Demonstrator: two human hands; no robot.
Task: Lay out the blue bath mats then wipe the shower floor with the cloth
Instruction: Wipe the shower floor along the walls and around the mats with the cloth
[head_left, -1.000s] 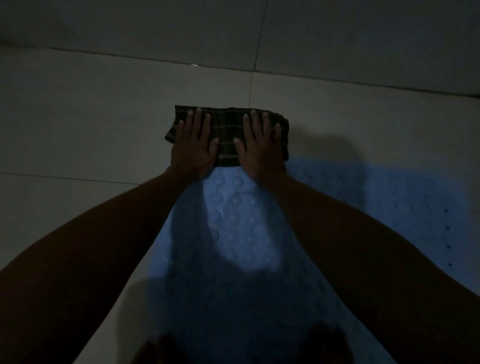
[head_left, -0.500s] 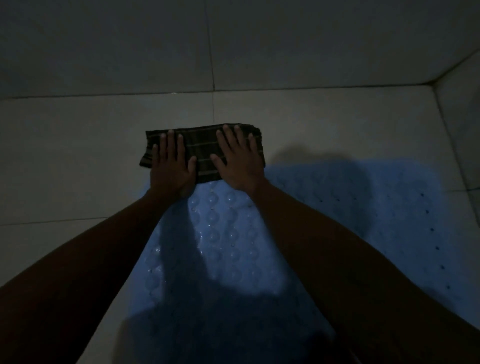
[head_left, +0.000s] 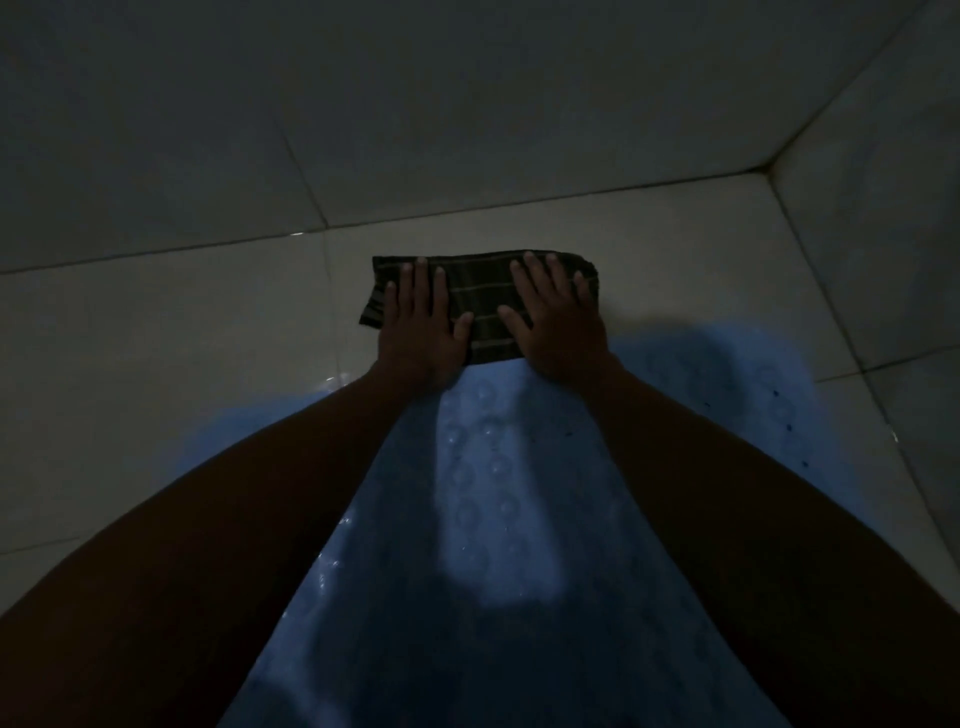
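A dark striped cloth (head_left: 483, 306) lies folded on the pale tiled shower floor (head_left: 182, 338), just beyond the far edge of a blue bath mat (head_left: 498, 519) with raised round bumps. My left hand (head_left: 421, 332) presses flat on the cloth's left part, and my right hand (head_left: 558, 327) presses flat on its right part, fingers spread. Both forearms reach out over the mat. The mat continues to the right (head_left: 727, 374) in shadow. The light is dim.
The tiled back wall (head_left: 467, 104) rises a short way beyond the cloth. A side wall (head_left: 883, 234) meets it in a corner (head_left: 769, 169) at the upper right. A grout line (head_left: 327, 244) runs across the floor left of the cloth.
Both hands have slid the cloth to the right and toward the back wall, past the floor's grout line. The corner on the right has come into view.
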